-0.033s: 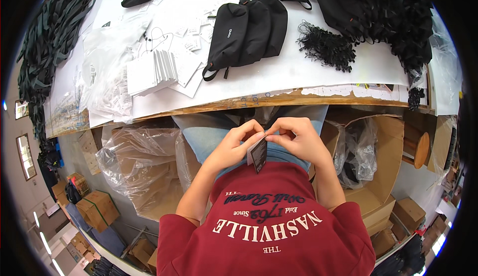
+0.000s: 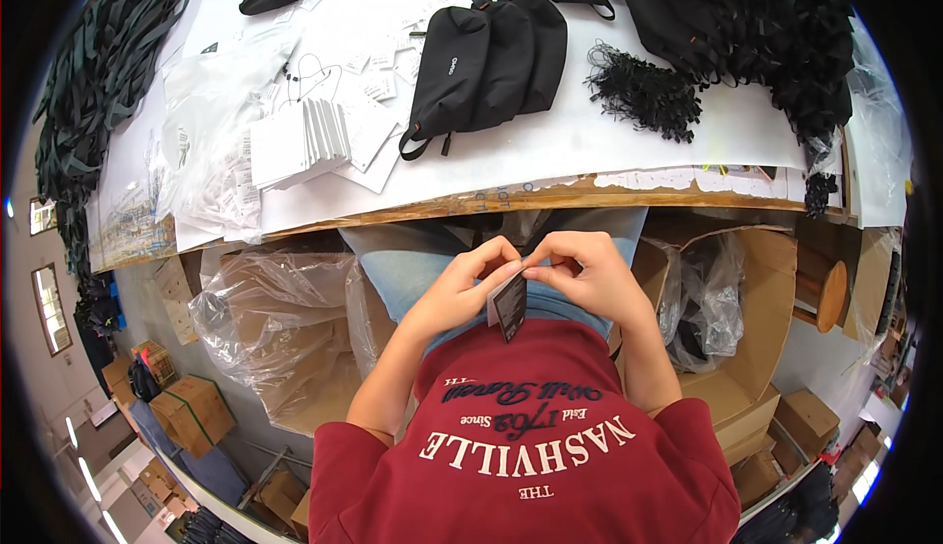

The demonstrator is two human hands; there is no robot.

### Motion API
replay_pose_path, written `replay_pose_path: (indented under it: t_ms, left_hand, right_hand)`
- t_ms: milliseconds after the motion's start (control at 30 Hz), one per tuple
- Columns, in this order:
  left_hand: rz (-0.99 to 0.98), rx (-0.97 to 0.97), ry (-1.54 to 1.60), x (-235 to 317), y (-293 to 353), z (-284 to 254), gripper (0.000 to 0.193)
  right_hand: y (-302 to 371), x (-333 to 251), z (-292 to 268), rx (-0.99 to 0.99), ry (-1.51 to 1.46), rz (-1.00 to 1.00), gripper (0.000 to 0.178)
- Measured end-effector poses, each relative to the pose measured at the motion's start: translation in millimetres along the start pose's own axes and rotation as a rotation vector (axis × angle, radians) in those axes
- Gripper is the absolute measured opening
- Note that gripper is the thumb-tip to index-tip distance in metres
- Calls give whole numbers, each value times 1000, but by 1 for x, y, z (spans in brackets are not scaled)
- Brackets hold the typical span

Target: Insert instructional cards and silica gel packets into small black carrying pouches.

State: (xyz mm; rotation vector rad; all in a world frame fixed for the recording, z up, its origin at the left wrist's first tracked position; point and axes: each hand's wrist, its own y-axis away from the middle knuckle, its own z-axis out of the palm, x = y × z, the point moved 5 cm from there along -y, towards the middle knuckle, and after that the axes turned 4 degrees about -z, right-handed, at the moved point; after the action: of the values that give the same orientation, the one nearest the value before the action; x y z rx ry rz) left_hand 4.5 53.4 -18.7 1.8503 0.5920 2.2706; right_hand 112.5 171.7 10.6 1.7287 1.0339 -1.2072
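Observation:
Above my lap, just in front of the table edge, a small black-and-white hang tag (image 2: 510, 306) hangs down between my hands. My left hand (image 2: 476, 277) pinches it near its upper edge between thumb and fingers. The fingertips of my right hand (image 2: 587, 267) are pressed together at the tag's top corner, touching the left fingertips. Any cord there is too small or hidden to make out. On the table beyond, overlapping black pouches (image 2: 486, 68) lie in a row. A pile of black tag cords (image 2: 646, 90) sits to their right, and a stack of white tags (image 2: 305, 141) to their left.
Clear plastic bags (image 2: 211, 102) lie on the white-covered table (image 2: 589, 156). Black straps (image 2: 103, 102) heap at far left, more black bags (image 2: 727, 14) at far right. Below the wooden edge, plastic-lined cartons stand left (image 2: 305, 348) and right (image 2: 756, 308) of my legs.

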Motion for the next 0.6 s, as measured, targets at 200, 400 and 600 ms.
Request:
replay_pose_path:
  t_ms: [200,400,600]
  left_hand:
    - [43,-19,-51,3,0,-3,17]
    - [180,177,-79,17,-5,-10,11]
    - [264,291,-310,20,-13,-29,12]
  right_hand:
    - [-2,8,4,-57,-177,-13,13]
    - [0,18,24,-187,-521,191,19]
    - [1,15,23,-245,-663,227,16]
